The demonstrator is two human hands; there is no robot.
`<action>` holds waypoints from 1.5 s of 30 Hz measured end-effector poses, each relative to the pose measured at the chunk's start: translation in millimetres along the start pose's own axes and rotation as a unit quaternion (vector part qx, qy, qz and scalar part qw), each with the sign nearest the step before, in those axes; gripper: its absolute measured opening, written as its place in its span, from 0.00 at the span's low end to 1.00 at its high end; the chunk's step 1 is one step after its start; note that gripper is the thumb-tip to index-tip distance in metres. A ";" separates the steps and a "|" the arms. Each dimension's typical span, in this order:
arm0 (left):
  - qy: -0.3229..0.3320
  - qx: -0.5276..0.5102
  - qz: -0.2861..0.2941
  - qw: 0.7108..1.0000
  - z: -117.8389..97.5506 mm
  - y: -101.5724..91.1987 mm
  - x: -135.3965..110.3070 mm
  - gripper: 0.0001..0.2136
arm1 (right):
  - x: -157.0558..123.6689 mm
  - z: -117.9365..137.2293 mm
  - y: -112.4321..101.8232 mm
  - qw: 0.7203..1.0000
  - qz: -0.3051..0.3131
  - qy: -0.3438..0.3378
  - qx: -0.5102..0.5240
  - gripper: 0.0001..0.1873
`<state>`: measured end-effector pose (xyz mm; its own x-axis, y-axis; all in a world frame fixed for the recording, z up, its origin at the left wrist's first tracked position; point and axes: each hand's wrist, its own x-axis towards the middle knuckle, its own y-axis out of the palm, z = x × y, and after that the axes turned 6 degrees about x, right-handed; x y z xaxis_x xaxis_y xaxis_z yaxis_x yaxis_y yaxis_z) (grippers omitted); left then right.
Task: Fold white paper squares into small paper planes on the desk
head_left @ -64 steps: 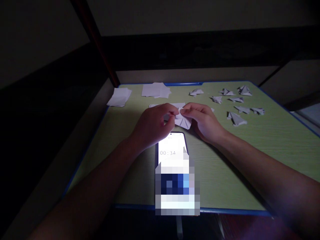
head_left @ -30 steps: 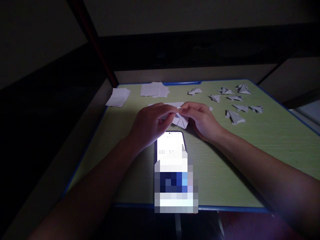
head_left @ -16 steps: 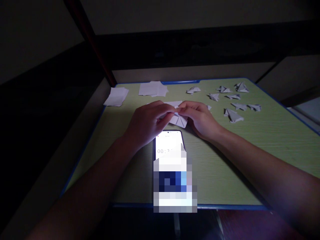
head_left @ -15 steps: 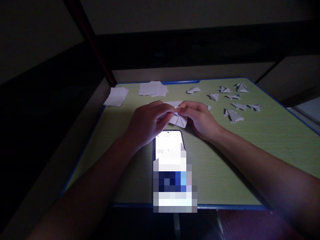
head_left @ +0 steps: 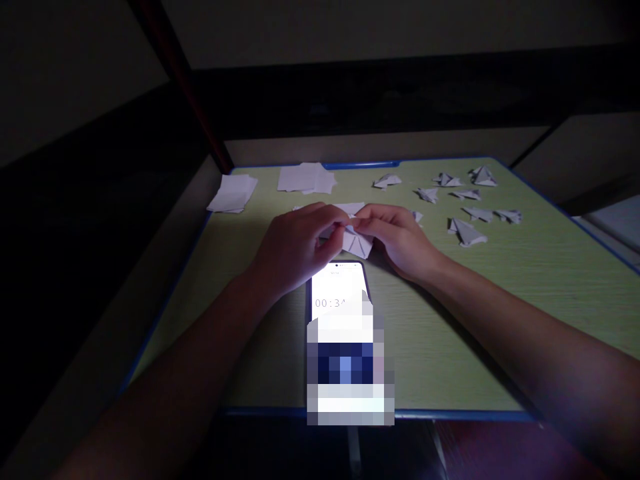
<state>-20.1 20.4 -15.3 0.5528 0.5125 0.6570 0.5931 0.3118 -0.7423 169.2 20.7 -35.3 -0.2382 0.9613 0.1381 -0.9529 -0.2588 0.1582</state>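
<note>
A partly folded sheet of white paper (head_left: pixel 357 245) is held between my two hands, just above the far end of a lit phone (head_left: pixel 336 287). Creases fan across its near flap. My left hand (head_left: pixel 303 243) pinches it from the left with thumb and forefinger. From the right, my right hand (head_left: pixel 400 239) pinches it too, its fingertips meeting the left ones at the paper's middle. The fingers cover much of the sheet. Behind the hands lies more white paper (head_left: pixel 350 207), partly hidden, and I cannot tell whether it is separate.
Several folded paper figures (head_left: pixel 467 231) lie at the right back of the green table (head_left: pixel 450 333). One stack of white sheets (head_left: pixel 233 193) sits at the far left corner, another paper stack (head_left: pixel 305 179) near the back edge. The table has a blue rim (head_left: pixel 270 411). The surroundings are dark.
Both hands keep hold of the paper, with only slight finger movement. Its near flap has shifted slightly downward. The phone's display has changed.
</note>
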 end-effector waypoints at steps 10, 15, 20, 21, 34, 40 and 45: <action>-0.019 -0.017 0.007 1.000 -1.5 1.7 -0.7 0.02 | -0.3 1.4 0.2 1.000 0.006 -0.003 -0.021 0.09; -0.025 -0.018 0.018 0.999 -2.5 0.8 -0.1 0.02 | -0.1 0.4 -0.5 1.000 0.010 -0.008 -0.023 0.09; -0.042 -0.026 0.021 0.999 -3.7 1.8 -0.1 0.02 | 0.1 0.9 0.4 0.999 0.007 -0.004 -0.032 0.09; -0.047 -0.030 0.020 0.998 -3.9 2.4 -0.2 0.03 | 0.2 0.9 0.5 0.999 0.006 -0.004 -0.034 0.09; -0.073 -0.075 0.020 0.994 -5.3 5.2 -2.1 0.04 | -0.8 1.1 -0.3 0.999 0.011 -0.015 -0.039 0.10; -0.075 -0.082 0.028 0.993 -6.5 3.6 -1.3 0.03 | -0.5 1.0 0.3 1.000 0.002 -0.001 -0.031 0.08; -0.083 -0.083 0.044 0.992 -7.9 2.1 1.5 0.03 | -0.7 1.1 0.2 1.000 -0.003 0.000 -0.030 0.07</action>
<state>-13.4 15.5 -14.8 0.5116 0.6609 0.5491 0.6421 0.1305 -0.7554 169.3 19.9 -34.3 -0.2330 0.9627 0.1375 -0.9638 -0.2474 0.0992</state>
